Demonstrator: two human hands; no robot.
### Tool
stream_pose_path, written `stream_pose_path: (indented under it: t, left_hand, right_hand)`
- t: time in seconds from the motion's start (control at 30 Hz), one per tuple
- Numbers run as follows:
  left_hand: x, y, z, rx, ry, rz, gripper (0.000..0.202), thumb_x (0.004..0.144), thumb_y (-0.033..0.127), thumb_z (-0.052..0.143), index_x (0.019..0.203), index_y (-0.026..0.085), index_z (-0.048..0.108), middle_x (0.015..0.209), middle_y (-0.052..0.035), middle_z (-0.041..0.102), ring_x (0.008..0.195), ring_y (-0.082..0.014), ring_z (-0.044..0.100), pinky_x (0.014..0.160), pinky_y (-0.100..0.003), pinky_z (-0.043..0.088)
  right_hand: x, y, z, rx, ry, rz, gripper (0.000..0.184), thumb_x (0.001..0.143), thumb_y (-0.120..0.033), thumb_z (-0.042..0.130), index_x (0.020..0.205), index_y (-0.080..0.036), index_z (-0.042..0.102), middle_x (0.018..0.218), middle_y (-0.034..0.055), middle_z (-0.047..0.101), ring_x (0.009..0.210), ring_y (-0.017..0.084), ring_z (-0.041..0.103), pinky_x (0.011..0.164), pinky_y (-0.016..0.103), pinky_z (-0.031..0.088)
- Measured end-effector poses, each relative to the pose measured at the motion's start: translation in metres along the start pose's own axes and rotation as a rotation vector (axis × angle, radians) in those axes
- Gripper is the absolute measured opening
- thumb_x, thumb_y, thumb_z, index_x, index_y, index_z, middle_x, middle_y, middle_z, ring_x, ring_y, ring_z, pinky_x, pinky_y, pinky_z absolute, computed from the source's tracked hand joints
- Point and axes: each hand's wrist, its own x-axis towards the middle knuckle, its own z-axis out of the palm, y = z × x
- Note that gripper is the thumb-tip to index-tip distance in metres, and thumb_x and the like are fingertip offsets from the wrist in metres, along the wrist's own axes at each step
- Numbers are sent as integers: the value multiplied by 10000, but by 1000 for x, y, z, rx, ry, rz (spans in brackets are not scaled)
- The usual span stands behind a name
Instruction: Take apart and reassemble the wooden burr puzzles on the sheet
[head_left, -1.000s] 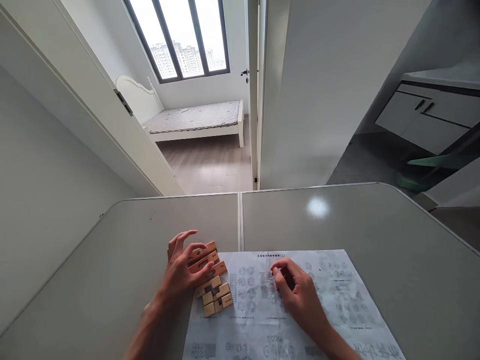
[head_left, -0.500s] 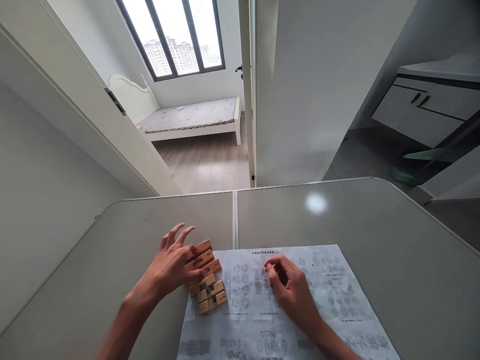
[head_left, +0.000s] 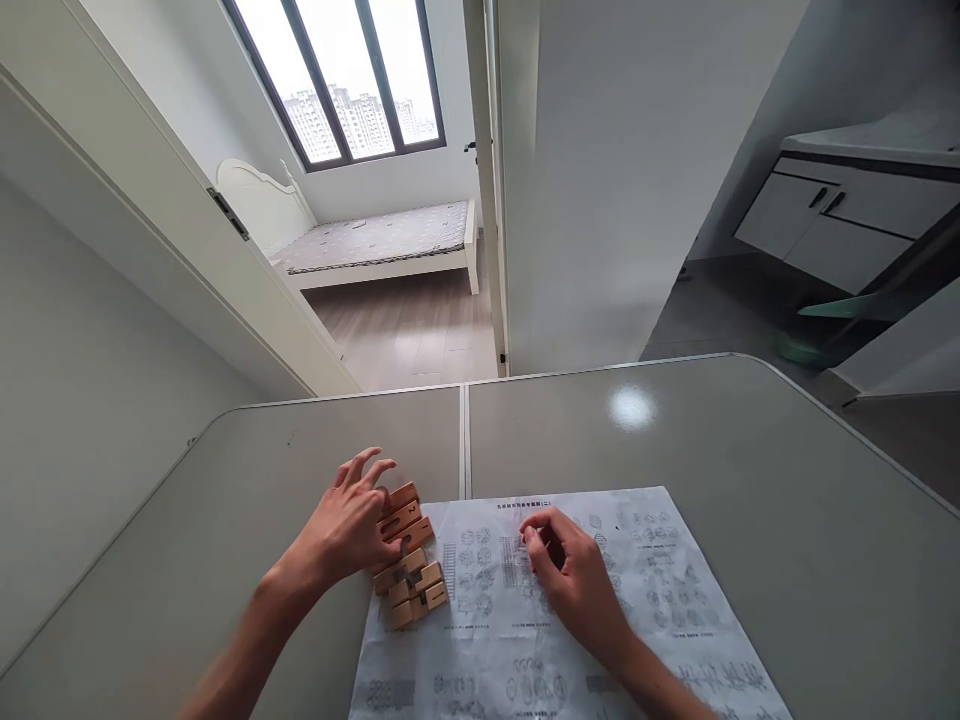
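Note:
My left hand (head_left: 356,520) reaches over a group of reddish-brown wooden puzzle pieces (head_left: 409,515) marked with numbers. Its thumb and bent index finger close on them, while the other fingers stick up in the air. Just nearer to me, lighter wooden puzzle pieces (head_left: 426,597) with notches lie fitted side by side, touching the darker ones. Over the printed sheet (head_left: 480,645) rests my right hand (head_left: 568,568), fingers curled and thumb tip close to the index finger. Nothing shows between those fingers. The left palm hides part of the darker pieces.
The sheet, covered with small diagrams, lies on a grey table (head_left: 750,440) with a pale seam (head_left: 464,440) across it. Beyond the far edge are a doorway with a bed (head_left: 382,240), a wall (head_left: 600,180), and a cabinet (head_left: 832,215) at right.
The view has shifted slightly, so the table things sit a little further left. My left hand stays at the darker pieces with small finger movement. My right hand keeps its curled pose.

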Motion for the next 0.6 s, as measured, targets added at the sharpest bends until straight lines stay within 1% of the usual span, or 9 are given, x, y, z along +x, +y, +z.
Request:
stream_pose_path:
  t: [0.13, 0.27, 0.37, 0.47, 0.6]
  left_hand:
    - [2, 3, -8, 25, -35, 9, 206, 649, 383, 826, 629, 207, 721, 1519, -125, 608, 1549, -420, 308, 1217, -505, 348]
    - [4, 3, -11, 21, -36, 18, 181, 651, 369, 816, 632, 210, 733, 1507, -114, 622, 1543, -421, 322, 1213, -507, 356]
    - [5, 0, -10, 13, -4, 34, 182, 655, 376, 812, 622, 216, 732, 1489, -113, 635, 1534, -430, 333, 1209, -530, 359]
    - [6, -1, -11, -2, 33, 50, 156, 653, 344, 811, 598, 223, 729, 1453, -112, 660, 1521, -433, 356, 1195, -544, 373]
    - [9, 1, -15, -64, 121, 63, 120, 679, 264, 799, 572, 252, 745, 1374, -63, 711, 1478, -409, 427, 1180, -548, 379]
  right_hand:
    - [1, 0, 0, -6, 12, -22, 259, 1032, -380, 503, 863, -224, 620, 741, 0, 618, 580, 156, 529, 538, 262, 435]
    - [1, 1, 1, -5, 12, -21, 262, 1036, -382, 500, 870, -222, 625, 739, 5, 633, 583, 160, 545, 539, 263, 445]
    - [1, 2, 1, -13, 11, -33, 257, 1037, -379, 497, 882, -220, 629, 775, 20, 664, 591, 164, 559, 541, 269, 455]
    - [1, 1, 0, -21, 12, -43, 255, 1036, -372, 495, 878, -223, 627, 764, 16, 656, 586, 166, 555, 541, 270, 459]
    - [1, 1, 1, -9, 11, -42, 260, 1041, -380, 493, 876, -224, 620, 756, 11, 639, 586, 166, 548, 548, 271, 456]
